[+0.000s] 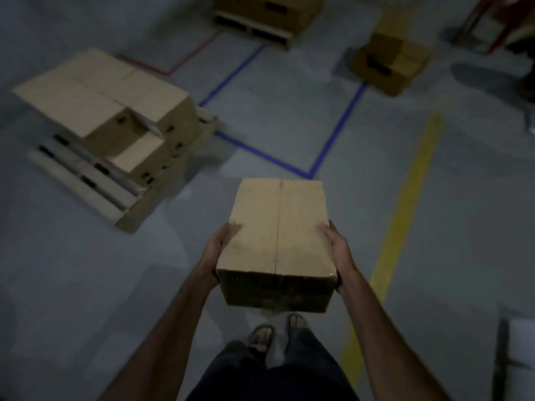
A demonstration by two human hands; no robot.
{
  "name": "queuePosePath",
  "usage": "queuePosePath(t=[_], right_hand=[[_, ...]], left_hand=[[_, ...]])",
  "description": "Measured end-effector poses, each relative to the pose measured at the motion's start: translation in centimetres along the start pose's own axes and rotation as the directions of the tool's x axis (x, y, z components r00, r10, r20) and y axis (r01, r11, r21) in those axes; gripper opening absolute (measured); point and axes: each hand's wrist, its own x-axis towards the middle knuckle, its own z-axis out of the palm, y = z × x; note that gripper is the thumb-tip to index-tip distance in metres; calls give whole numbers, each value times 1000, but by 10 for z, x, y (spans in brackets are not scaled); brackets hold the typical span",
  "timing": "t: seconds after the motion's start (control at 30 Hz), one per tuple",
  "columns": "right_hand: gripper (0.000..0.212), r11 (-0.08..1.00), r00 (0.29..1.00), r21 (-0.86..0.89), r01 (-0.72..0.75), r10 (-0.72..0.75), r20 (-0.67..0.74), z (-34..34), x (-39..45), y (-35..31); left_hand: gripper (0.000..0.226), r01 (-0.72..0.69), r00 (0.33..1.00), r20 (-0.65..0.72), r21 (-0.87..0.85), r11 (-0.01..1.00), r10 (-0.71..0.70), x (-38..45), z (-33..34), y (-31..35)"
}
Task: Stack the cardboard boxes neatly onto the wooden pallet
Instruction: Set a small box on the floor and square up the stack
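Several boxes (115,111) already sit stacked on the wooden pallet (84,180) ahead to the left, while the left hand (215,250) and right hand (337,250) clasp another box (278,238) by its sides, carried above the floor, not yet placed.

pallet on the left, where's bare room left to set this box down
Bare slats show along the wooden pallet's near-left edge, beside the low box. The far side is crowded with stacked boxes. Both hands carry the box.
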Motion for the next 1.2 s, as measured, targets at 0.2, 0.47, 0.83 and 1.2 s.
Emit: queuePosePath(t=[0.2,0.47,0.83,1.2], right_hand=[[40,990,963,-144,-4,43,268,69,31,-40],[44,951,840,-310,-6,173,514,149,50,-54],[45,890,666,-456,-24,354,656,252,51,-8],[50,890,684,-456,1,332,649,402,64,36]], left_hand=[[43,-135,981,-166,-185,974,104,-29,-28,33],[54,-350,902,-379,-362,864,207,-70,-66,29],[57,-479,816,-546,-455,751,190,-101,-141,5],[59,-483,827,-515,-444,755,226,-82,-289,75]])
